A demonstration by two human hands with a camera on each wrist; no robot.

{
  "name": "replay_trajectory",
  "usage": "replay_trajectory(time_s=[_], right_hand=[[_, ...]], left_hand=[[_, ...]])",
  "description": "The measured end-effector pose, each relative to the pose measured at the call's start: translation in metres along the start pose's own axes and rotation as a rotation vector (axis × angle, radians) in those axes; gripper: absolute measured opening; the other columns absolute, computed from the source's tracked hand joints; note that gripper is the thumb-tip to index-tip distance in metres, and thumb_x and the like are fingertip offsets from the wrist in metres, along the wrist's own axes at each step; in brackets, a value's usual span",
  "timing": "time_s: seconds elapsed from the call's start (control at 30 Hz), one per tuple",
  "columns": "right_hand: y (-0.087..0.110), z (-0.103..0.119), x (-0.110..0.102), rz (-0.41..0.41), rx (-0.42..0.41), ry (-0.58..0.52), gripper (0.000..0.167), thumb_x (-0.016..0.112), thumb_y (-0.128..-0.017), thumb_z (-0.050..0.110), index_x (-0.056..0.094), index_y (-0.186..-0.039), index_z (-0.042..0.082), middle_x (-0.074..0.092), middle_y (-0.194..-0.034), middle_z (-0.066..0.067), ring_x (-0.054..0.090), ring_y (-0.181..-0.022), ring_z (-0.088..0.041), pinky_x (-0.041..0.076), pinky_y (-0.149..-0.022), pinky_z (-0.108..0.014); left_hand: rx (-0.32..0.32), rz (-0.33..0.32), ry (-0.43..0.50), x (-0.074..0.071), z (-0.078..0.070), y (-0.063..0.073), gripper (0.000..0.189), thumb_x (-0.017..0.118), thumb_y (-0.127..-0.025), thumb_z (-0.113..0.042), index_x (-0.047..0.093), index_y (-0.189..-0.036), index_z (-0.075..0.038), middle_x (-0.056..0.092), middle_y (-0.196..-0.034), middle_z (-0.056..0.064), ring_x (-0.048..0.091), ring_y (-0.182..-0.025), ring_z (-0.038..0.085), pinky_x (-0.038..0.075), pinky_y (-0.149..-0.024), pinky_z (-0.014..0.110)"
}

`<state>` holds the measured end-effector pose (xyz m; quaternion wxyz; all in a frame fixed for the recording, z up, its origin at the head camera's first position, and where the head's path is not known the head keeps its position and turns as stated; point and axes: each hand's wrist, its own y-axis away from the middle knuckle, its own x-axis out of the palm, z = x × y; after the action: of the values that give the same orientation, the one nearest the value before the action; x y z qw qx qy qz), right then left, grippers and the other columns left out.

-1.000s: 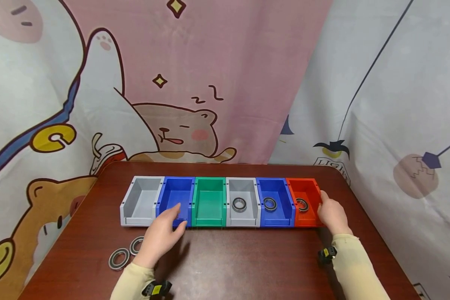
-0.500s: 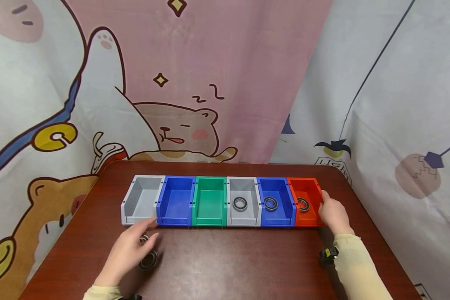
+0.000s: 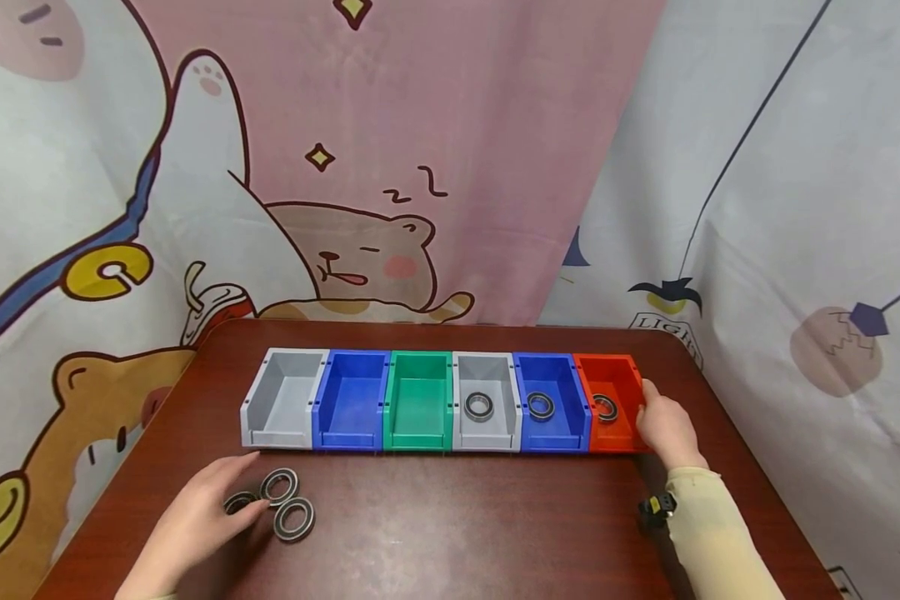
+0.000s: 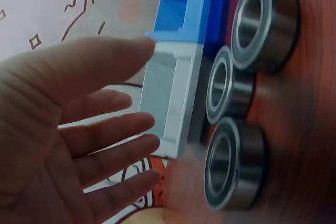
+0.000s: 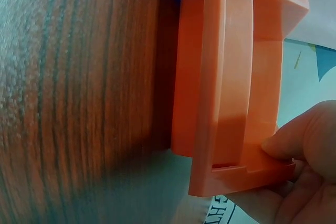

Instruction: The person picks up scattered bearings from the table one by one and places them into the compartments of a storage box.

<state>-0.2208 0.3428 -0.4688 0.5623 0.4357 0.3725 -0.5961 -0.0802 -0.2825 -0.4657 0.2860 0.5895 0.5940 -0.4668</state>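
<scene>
My left hand (image 3: 195,518) is at the table's left side, fingers spread and holding nothing. Near its thumb and fingertips lie three ball bearings: one bearing (image 3: 240,497) partly hidden by the hand, another bearing (image 3: 292,485) behind it, and a third bearing (image 3: 309,518) to the right. The left wrist view shows them apart from the fingers, with the closest bearing (image 4: 249,163) lowest in frame. My right hand (image 3: 669,429) grips the right wall of the red bin (image 3: 618,379), thumb inside and fingers outside, as the right wrist view shows.
In a joined row left of the red bin stand a grey bin (image 3: 281,440), blue bin (image 3: 348,442), green bin (image 3: 418,442), second grey bin (image 3: 487,443) and second blue bin (image 3: 555,443). Single bearings lie in the three rightmost bins. A printed curtain (image 3: 495,167) hangs behind the table (image 3: 450,533).
My left hand has moved left and toward me, away from the bins. A third bearing now lies beside the two on the table. My right hand stays on the red bin.
</scene>
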Motion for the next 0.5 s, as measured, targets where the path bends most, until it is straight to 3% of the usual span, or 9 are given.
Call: replay_trajectory(time_s=[0.33,0.5], right_hand=[[0.001,-0.001,-0.001,-0.001,0.01,-0.003,0.056,0.051,-0.095,0.004,0.029,-0.144,-0.013,0.055,-0.113,-0.038,0.055,-0.08,-0.039,0.049,-0.081,-0.059],[0.001,-0.001,0.0,-0.011,-0.011,-0.005,0.056,0.051,-0.095,0.003,0.029,-0.144,-0.014,0.056,-0.11,-0.038,0.054,-0.077,-0.038,0.05,-0.079,-0.057]], left_hand=[[-0.044,0.104,-0.042,0.005,0.014,0.004,0.084,0.092,-0.061,-0.038,0.061,-0.125,0.007,0.061,-0.115,0.024,0.058,-0.104,0.043,0.046,-0.086,0.061],[-0.068,0.147,-0.082,0.009,0.018,0.005,0.087,0.094,-0.056,-0.04,0.062,-0.123,0.006,0.061,-0.112,0.023,0.058,-0.101,0.043,0.047,-0.085,0.059]])
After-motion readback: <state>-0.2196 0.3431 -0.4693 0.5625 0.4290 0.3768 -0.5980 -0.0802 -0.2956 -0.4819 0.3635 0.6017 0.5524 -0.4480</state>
